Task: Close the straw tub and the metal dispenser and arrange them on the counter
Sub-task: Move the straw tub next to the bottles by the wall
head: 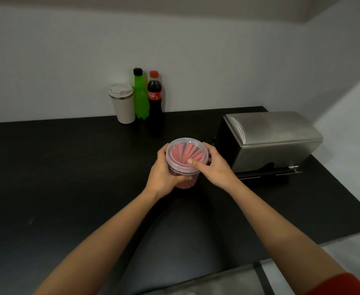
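A clear plastic straw tub (185,154) full of red straws stands on the black counter (68,167), its clear lid on top. My left hand (164,173) wraps around the tub's left side and lower wall. My right hand (213,167) grips the rim from the right, with the thumb pressing on the lid's front edge. The metal dispenser (268,137) sits just right of the tub, its curved steel lid down and a black tray at its base.
A white travel cup (122,103), a green bottle (141,94) and a cola bottle (154,96) stand together against the back wall. The counter's right edge runs close behind the dispenser. A red sleeve shows at the lower right corner.
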`<state>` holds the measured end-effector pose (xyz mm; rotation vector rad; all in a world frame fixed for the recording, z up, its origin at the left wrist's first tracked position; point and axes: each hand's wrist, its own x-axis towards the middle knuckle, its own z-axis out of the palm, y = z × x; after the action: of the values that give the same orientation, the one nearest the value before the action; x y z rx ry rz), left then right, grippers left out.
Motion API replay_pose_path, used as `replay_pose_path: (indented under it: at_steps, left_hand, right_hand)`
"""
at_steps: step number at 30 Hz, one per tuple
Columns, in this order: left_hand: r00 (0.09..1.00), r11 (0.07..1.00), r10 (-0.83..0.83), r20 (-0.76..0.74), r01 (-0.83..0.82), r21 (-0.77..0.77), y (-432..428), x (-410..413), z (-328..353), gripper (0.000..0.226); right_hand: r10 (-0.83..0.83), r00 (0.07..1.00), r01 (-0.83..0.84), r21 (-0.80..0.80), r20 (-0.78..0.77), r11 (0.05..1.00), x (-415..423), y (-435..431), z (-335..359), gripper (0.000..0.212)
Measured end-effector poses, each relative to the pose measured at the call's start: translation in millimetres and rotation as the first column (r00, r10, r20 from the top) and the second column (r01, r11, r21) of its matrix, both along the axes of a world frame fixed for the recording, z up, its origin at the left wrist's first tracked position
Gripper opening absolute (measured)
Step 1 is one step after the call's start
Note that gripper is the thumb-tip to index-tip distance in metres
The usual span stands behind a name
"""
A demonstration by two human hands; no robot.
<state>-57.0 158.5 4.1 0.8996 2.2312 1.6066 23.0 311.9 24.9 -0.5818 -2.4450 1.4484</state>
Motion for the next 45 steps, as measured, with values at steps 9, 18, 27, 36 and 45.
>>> replay_pose_path:
  at_steps: [9,18,27,36,45]
  left_hand:
    - [0.998,0.999,0.051,-0.022,-0.051,0.005,19.9,-35.1,-1.0,0.103]
    - [0.993,0.993,0.117,-0.025,-0.117,0.008,43.2,-74.7,-2.4,0.099]
    - [0.993,0.993,0.116,0.029,-0.116,0.011,69.3,-120.0,-3.7,0.099]
    - [0.992,0.992,0.114,0.057,-0.116,0.049,91.8,-163.4,-6.9,0.094]
    - [0.989,0.99,0.136,0.062,-0.138,0.025,115.5,-201.4,-13.1,0.093]
  right_hand:
    - [0.015,0.998,-0.016,-0.024,-0.066,1.0,-33.3,12.0,-2.5,0.091]
    - [-0.046,0.986,0.031,-0.095,-0.159,0.995,-73.8,22.4,-11.3,0.091]
    - [-0.096,0.963,0.076,-0.091,-0.25,0.993,-119.4,35.6,-11.4,0.06]
    - [-0.16,0.943,0.112,-0.175,-0.291,0.978,-168.0,47.5,-17.2,0.055]
    - [-0.251,0.902,0.165,-0.256,-0.351,0.952,-206.0,58.6,-23.0,0.06]
